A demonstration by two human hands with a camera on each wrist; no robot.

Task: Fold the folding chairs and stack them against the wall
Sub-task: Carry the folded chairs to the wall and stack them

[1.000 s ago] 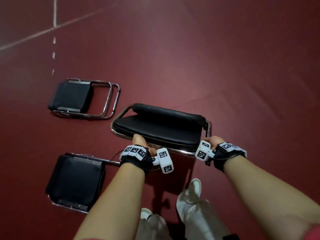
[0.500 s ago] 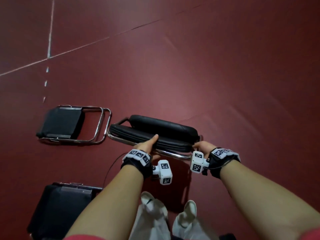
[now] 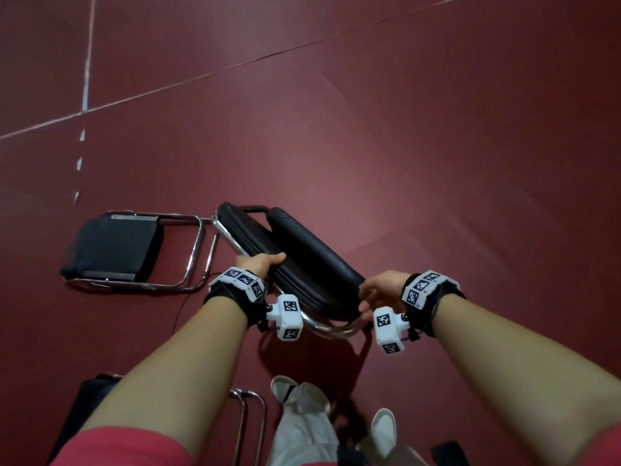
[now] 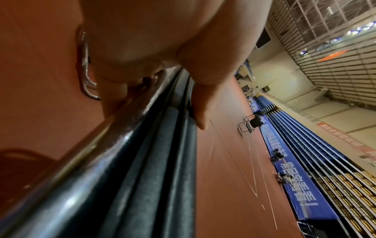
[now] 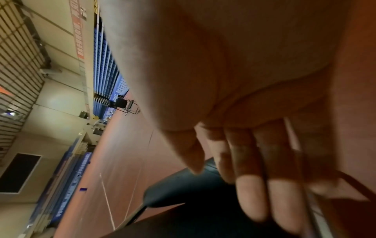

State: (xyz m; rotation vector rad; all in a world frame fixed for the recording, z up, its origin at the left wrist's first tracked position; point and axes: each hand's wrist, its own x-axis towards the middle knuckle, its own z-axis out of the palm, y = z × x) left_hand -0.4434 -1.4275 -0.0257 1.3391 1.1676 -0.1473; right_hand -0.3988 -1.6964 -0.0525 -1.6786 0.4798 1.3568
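Left hand (image 3: pixel 257 264) grips the folded chair (image 3: pixel 312 264) mid-frame; right hand (image 3: pixel 383 287) hooks its near end loosely. Slippage there may drop it onto the shoes (image 3: pixel 383 428).

Both bare forearms reach forward and down, wrists level with each other. Left hand (image 3: pixel 257 264): fingers curled under the frame of the chair (image 3: pixel 312 264), thumb laid flat along its padded edge. Right hand (image 3: pixel 381 287): clasps the near corner, thumb on one side, fingers on the other; fingers blurred.
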